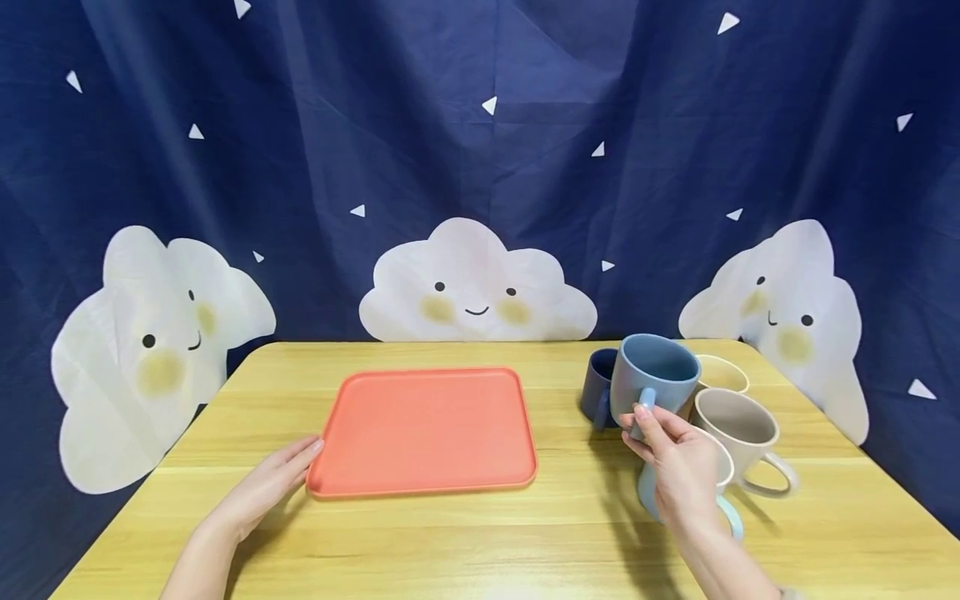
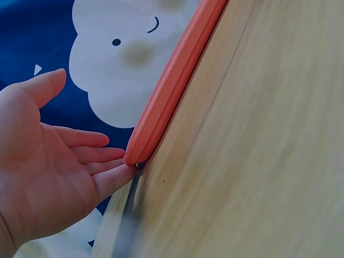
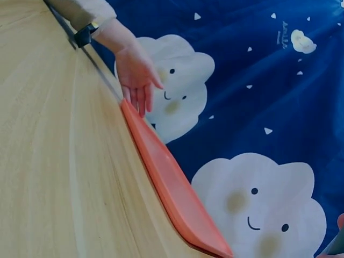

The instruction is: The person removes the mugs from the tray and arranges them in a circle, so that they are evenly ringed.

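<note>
My left hand (image 1: pixel 266 483) lies at the left edge of a coral-red tray (image 1: pixel 427 429), its straight fingertips touching the rim near the front corner. In the left wrist view, the fingers of that hand (image 2: pixel 59 166) meet the tray's corner (image 2: pixel 161 102) with the thumb held apart. My right hand (image 1: pixel 682 458) pinches the handle of a grey-blue mug (image 1: pixel 652 375), which is held upright above the table among other mugs. Only a sliver of this mug (image 3: pixel 334 244) shows at the lower right of the right wrist view.
A navy mug (image 1: pixel 597 387) stands left of the held one. To the right are a beige mug (image 1: pixel 742 429) and, behind it, a cream mug (image 1: pixel 727 372). A light-blue mug (image 1: pixel 647 492) is partly hidden under my right hand. A dark-blue curtain (image 1: pixel 450 125) hangs behind the wooden table (image 1: pixel 420 550).
</note>
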Motion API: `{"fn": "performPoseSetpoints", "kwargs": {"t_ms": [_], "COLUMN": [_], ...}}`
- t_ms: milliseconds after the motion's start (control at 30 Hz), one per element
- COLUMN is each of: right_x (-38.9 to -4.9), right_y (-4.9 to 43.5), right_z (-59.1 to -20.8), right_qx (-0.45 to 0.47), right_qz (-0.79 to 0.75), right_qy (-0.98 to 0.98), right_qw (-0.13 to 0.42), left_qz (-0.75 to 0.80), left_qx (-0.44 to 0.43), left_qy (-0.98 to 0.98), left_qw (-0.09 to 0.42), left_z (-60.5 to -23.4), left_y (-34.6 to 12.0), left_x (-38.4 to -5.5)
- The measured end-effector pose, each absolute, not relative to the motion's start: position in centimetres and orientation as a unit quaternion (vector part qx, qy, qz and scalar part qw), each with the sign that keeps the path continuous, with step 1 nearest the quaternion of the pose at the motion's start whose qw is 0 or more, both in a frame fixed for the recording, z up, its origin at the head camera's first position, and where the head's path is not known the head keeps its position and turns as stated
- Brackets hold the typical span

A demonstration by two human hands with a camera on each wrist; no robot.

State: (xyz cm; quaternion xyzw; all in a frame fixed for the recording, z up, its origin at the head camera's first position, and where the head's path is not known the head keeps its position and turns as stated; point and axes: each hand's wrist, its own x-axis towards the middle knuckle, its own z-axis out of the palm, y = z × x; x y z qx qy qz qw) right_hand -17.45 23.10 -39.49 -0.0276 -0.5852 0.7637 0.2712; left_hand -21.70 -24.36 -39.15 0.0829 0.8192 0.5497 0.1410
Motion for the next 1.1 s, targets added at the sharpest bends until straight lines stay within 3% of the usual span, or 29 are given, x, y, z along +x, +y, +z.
{"fn": "performPoseSetpoints", "kwargs": {"t_ms": [167, 267, 533, 1100], "right_x": [-14.6, -14.1, -14.3, -14.0], "right_y": [19.6, 18.7, 18.0, 16.9], "right_z": [-35.1, -34.4, -35.7, -38.3], "right_qx": [-0.09, -0.119, -0.147, -0.169], "right_qz": [0.755, 0.756, 0.735, 0.738], "right_qy": [-0.596, -0.594, -0.61, -0.614], "right_qw": [0.258, 0.248, 0.258, 0.224], "left_qz": [0.551, 0.552, 0.553, 0.557], "left_qx": [0.082, 0.083, 0.086, 0.081], "left_qy": [0.817, 0.816, 0.816, 0.812], "left_qw": [0.148, 0.149, 0.149, 0.153], "left_z": [-39.1, -39.1, -39.1, -39.3], "left_y": [-24.4, -24.5, -24.6, -24.8], "left_x": [-21.6, -21.6, -21.7, -21.7]}}
